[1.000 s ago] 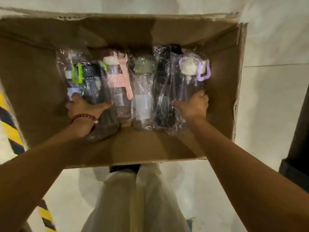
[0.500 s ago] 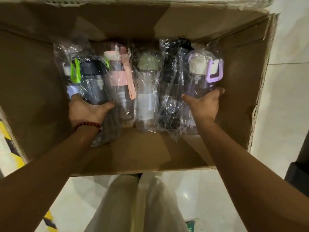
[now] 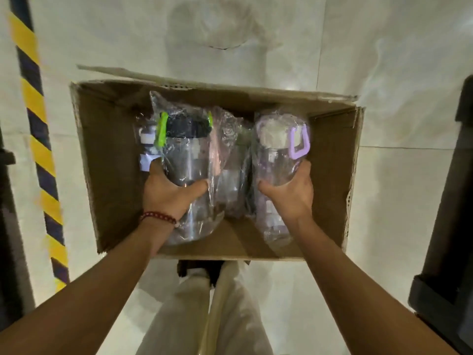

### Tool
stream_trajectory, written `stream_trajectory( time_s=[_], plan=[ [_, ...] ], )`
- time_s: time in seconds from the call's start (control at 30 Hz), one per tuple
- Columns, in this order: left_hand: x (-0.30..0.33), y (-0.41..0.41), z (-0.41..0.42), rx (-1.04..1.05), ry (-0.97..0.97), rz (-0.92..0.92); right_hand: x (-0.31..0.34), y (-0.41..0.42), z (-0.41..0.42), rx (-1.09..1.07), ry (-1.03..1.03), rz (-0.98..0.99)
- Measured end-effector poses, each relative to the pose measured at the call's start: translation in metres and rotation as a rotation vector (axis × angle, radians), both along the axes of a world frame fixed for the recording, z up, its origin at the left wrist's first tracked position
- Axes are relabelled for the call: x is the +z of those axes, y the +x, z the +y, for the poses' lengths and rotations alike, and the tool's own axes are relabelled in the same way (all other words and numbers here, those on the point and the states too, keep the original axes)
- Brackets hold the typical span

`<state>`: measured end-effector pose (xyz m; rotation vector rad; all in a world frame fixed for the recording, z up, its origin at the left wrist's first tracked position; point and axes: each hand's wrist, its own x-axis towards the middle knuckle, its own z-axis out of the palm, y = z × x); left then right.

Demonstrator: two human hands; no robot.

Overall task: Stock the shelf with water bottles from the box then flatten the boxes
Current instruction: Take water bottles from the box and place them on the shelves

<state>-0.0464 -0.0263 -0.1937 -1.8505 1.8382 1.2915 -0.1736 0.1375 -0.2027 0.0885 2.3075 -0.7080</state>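
An open cardboard box stands on the pale floor below me. My left hand grips a plastic-wrapped dark bottle with a black lid and green clip, lifted above the box. My right hand grips a wrapped clear bottle with a white lid and purple handle, also raised. Between them, more wrapped bottles lie in the box, partly hidden. A white-capped bottle shows at the left behind my left hand.
A yellow-and-black striped post runs down the left side. A dark shelf frame or crate stands at the right edge. My legs in light trousers are just behind the box. Pale tiled floor surrounds the box.
Both hands have lifted their bottles up out of the row in the box. The camera has risen, so the box looks smaller and farther below.
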Motion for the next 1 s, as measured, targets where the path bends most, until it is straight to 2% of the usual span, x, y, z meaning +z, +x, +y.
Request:
stream_trajectory(
  time_s=[0.13, 0.3, 0.63, 0.83, 1.0],
  plan=[
    [0.061, -0.006, -0.011, 0.068, 0.028, 0.068, 0.061, 0.006, -0.026, 0.021, -0.158, -0.06],
    [0.155, -0.01, -0.038, 0.172, -0.063, 0.248, 0.152, 0.002, -0.057, 0.103, -0.315, -0.184],
    [0.365, 0.043, -0.083, 0.303, -0.224, 0.502, 0.379, 0.009, -0.099, 0.279, -0.483, -0.118],
    [0.477, 0.1, -0.058, 0.342, -0.296, 0.57, 0.479, 0.042, -0.085, 0.421, -0.581, -0.096],
    [0.532, 0.147, -0.014, 0.464, -0.315, 0.6, 0.538, 0.072, -0.073, 0.561, -0.675, -0.155]
  ],
)
